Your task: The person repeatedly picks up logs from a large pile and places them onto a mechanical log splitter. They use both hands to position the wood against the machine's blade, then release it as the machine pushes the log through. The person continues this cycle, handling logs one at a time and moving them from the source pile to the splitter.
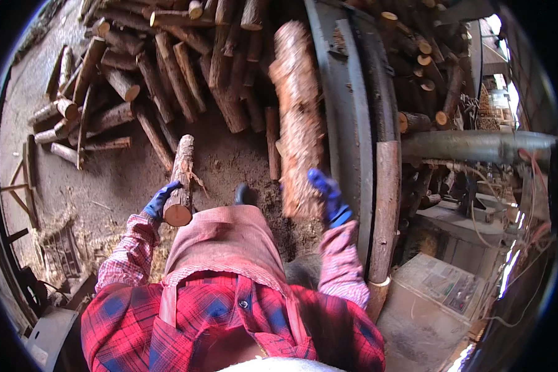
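Note:
My left hand [160, 199], in a blue work glove, is closed around a short, thin log [181, 167]. Its pale sawn end faces me, and a strip of bark hangs loose from its side. A much thicker log [299, 118] with rough, flaking bark stretches away from my right hand [332, 199], which is also gloved in blue. That hand grips the near end from the right side; its fingers partly disappear behind the wood. The thick log is slightly blurred and lies alongside a grey metal rail.
Loose logs [173, 74] are heaped on the dirt floor ahead and to the left. The metal rail [347, 93] runs along my right, with a long log [385, 204] lying beside it. Farther right are a horizontal pipe [477, 146], hanging cables and a dusty control panel [446, 285].

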Available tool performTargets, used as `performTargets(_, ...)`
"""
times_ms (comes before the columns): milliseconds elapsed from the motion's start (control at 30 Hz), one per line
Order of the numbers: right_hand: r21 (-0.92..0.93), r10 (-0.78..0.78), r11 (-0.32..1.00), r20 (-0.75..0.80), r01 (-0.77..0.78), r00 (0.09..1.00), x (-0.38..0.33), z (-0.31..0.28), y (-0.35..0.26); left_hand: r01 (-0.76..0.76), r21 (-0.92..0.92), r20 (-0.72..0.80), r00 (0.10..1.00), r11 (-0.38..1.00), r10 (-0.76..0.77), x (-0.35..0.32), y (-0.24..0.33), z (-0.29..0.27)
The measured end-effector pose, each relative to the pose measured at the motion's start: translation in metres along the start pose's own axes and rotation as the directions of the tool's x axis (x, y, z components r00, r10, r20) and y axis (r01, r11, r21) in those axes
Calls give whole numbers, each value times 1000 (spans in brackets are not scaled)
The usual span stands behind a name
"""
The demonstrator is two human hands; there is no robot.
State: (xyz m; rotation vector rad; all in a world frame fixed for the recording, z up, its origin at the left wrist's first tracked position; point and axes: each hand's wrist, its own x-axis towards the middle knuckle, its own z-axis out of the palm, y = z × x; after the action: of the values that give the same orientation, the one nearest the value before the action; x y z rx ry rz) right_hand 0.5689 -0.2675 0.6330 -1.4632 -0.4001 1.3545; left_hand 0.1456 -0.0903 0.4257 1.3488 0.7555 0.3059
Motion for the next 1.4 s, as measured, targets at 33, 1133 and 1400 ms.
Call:
performTargets(33,-305,-186,940,-80,153,979,-8,-21,-29,210,-396,9,974,894,-225,-6,55,11)
performTargets(1133,-288,-739,669,-362,686,569,-106,-58,20,-51,307,328,943,950,-55,102,303,313)
performTargets(1400,523,-358,701,-329,484,874,-94,24,106,98,-170,523,853,981,6,-19,181,257)
